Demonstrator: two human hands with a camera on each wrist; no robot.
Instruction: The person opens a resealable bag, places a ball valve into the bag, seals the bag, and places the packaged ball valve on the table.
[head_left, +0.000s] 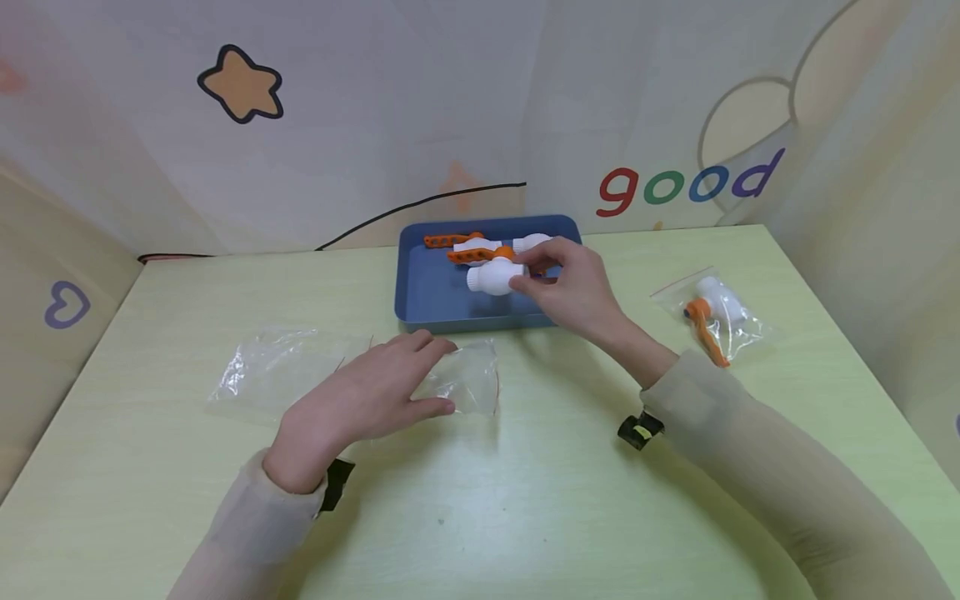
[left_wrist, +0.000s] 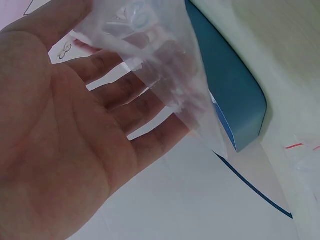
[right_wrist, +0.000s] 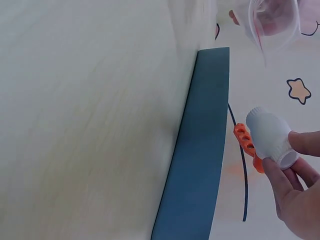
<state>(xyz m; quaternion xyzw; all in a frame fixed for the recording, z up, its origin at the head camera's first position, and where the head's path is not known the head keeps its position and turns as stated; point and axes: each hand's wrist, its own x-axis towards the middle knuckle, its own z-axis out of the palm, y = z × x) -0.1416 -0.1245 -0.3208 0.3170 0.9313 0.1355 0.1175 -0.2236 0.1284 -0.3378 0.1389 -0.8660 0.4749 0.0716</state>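
My right hand (head_left: 576, 287) pinches a white plastic ball valve with an orange lever (head_left: 497, 276) between thumb and fingers, above the blue tray (head_left: 420, 310). In the right wrist view the held valve (right_wrist: 271, 135) is tilted, its lever on the left side. My left hand (head_left: 367, 387) holds a clear plastic bag (head_left: 471, 379) between its spread thumb and fingers, with the red-lined edge facing the right hand. Through the bag film (left_wrist: 150, 55) the left fingers show, slightly bent. Inside the tray lie more white valves (head_left: 532, 242) with orange levers, partly hidden.
At right on the table lies another valve in a clear bag (head_left: 718, 312). More clear bags (head_left: 273, 371) lie at left, partly behind the left hand. A printed curtain (head_left: 360, 108) hangs along the table's back edge.
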